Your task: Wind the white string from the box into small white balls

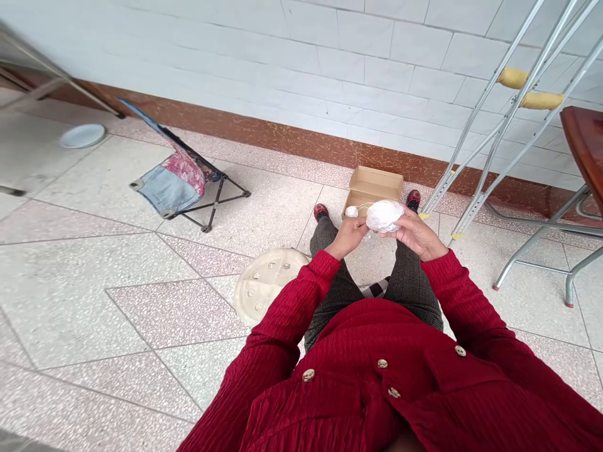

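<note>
Two white objects are held at centre frame: the left hand (pixel 348 238) pinches a small white ball (pixel 351 212), the right hand (pixel 417 234) grips a larger white bundle (pixel 384 216), above an open cardboard box (pixel 372 188).

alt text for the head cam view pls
Looking down from a person's head, the right hand holds a white bundle beside a small white ball near the left hand, above an open cardboard box. The person wears a red buttoned top over a speckled tile floor, with aluminium crutches at right.
</note>
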Demonstrator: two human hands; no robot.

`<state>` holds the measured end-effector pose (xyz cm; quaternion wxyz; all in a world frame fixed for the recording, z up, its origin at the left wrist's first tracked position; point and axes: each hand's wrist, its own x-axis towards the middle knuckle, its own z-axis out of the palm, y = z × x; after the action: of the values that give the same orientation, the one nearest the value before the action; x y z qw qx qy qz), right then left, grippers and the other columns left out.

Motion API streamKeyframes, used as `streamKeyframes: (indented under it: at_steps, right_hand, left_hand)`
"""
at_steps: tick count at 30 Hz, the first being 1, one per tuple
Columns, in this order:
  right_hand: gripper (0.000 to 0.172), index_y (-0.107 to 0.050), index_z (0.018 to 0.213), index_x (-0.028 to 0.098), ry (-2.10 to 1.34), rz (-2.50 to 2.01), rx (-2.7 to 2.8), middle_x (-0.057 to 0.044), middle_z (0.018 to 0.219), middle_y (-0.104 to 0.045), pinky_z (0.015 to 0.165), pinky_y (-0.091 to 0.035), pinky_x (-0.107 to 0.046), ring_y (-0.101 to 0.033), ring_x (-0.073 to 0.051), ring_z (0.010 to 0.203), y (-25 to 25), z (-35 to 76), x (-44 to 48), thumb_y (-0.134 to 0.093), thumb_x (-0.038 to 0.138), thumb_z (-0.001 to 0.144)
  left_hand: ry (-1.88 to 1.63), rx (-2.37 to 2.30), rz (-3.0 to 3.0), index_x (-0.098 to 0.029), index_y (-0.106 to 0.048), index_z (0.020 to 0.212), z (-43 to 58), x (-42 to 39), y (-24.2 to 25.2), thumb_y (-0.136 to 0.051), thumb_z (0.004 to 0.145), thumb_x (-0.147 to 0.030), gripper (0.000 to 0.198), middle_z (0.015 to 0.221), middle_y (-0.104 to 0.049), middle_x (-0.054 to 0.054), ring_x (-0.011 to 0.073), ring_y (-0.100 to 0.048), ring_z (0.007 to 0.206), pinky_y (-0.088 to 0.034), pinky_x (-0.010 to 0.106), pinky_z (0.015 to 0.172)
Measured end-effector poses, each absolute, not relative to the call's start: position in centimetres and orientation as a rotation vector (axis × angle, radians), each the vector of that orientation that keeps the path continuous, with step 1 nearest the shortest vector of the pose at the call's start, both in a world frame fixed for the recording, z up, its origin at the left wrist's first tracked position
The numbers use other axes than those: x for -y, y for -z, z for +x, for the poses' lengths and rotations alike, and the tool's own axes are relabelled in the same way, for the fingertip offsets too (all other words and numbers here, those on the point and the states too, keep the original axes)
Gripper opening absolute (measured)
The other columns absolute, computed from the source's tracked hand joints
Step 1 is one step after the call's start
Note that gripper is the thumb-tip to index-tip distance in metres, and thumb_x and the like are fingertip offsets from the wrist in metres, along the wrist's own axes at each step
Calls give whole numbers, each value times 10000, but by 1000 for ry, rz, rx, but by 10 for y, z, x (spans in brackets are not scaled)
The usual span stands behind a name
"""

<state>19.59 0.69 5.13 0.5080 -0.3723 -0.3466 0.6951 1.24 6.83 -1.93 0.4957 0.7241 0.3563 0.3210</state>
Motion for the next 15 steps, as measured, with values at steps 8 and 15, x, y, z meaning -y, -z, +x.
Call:
streamKeyframes:
  at_steps: [8, 15]
  right_hand:
    - [471, -575, 1166, 281, -1410, -1120, 1165, -23, 1086, -636, 657, -581, -324, -628, -200, 880, -71, 195, -18, -744, 355, 732]
    - [522, -584, 1092, 218, -448, -1688, 1577, -75, 1082, -595, 866, -475, -448, -555, -269, 968, -56, 217, -49, -760, 440, 654]
  left_hand:
    - [-691, -853, 1724, -123, -749, 795, 17, -69, 12, -576, 883, -373, 317, 692, -665, 3, 135, -549, 679, -417, 231, 665]
    - [-481, -729, 1784, -136, -758, 841, 13, -56, 4, -547, 917, -386, 337, 717, -689, 13, 131, -577, 683, -421, 238, 678]
